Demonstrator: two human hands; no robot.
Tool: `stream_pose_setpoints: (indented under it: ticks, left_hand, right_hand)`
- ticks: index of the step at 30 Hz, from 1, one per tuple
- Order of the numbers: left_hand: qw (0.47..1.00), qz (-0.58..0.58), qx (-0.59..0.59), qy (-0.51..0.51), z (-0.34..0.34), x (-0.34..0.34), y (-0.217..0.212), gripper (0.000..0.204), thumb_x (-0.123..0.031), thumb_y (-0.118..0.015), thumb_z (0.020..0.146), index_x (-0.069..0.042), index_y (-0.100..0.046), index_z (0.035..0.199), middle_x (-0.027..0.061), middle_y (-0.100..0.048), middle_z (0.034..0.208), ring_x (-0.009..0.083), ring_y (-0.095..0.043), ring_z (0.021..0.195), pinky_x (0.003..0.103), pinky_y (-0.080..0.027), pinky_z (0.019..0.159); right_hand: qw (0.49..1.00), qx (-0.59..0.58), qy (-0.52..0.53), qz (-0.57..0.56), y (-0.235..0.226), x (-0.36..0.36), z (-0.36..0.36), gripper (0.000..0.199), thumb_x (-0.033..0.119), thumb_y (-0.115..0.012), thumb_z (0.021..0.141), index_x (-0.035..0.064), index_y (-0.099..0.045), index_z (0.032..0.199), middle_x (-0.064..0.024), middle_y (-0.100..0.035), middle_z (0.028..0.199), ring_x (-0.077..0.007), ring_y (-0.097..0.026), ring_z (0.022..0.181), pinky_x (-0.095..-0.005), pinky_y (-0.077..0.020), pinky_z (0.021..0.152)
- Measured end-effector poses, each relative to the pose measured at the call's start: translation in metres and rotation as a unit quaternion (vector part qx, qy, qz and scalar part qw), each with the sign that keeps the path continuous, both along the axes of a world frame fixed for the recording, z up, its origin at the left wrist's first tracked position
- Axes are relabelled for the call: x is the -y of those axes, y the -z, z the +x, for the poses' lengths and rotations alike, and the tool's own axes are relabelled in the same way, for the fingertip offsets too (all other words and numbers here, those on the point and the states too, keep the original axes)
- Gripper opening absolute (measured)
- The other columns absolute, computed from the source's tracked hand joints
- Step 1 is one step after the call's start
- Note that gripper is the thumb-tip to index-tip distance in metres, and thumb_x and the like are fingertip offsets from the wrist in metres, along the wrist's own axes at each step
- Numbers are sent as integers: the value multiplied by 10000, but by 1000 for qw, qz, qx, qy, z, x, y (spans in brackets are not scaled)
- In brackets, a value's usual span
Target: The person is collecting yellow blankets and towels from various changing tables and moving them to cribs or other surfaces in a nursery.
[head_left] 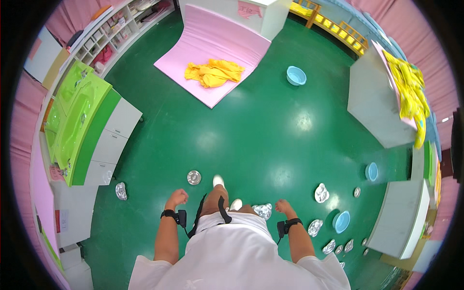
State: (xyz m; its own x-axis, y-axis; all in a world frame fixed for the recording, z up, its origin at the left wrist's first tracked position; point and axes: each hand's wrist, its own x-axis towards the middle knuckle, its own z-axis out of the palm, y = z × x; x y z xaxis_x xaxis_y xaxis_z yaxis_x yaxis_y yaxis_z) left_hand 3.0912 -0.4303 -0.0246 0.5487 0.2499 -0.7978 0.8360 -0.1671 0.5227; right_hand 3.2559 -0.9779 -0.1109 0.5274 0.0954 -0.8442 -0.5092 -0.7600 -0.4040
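Note:
My left hand [179, 197] hangs beside my left thigh with its fingers loosely curled, and nothing shows in it. On the other side, my right hand [282, 206] is also curled in, with nothing visible in its fingers. A round metal dish [194, 177] lies on the green floor just ahead of my left hand. Below my right hand, partly hidden by my body, is a shiny metal tray with a lobed outline [262, 211]. Another lobed metal tray [321, 193] lies farther right. Both hands are apart from these things.
Blue basins [296, 76] stand ahead and to the right, among several metal trays [315, 227]. A pink folding mat [208, 43] holds a crumpled yellow cloth [214, 73]. A green sink unit [82, 121] lines the left; grey cabinets [374, 99] stand right, one draped with patterned yellow cloth [407, 83].

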Motion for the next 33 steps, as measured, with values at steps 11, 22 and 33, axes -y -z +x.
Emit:
stream_pose_setpoints:
  ticks: [11, 22, 33]
  left_hand:
    - [999, -13, -18, -31, 261, -98, 36, 104, -63, -533, 760, -13, -578, 838, 105, -629, 697, 183, -605, 578, 309, -502, 524]
    - [999, 18, -1, -35, 566, -162, 63, 115, -28, -473, 769, -11, -568, 832, 100, -613, 695, 179, -586, 586, 310, -487, 525]
    - [971, -63, 63, -223, 769, -193, 77, 130, -103, -563, 794, -16, -532, 886, 81, -578, 762, 169, -577, 640, 306, -469, 555]
  right_hand:
    - [977, 171, -105, 75, -38, -160, 330, 245, 233, -513, 815, 23, -590, 913, -90, -647, 796, -172, -607, 725, -304, -478, 646]
    - [980, -27, 153, 125, 1, -207, 645, 293, 230, -560, 795, 34, -543, 1012, -93, -605, 915, -209, -619, 741, -337, -494, 618]
    - [879, 276, -376, 96, 39, -397, 898, 425, 200, -589, 762, 27, -514, 1143, -204, -565, 1047, -311, -582, 918, -403, -473, 819]
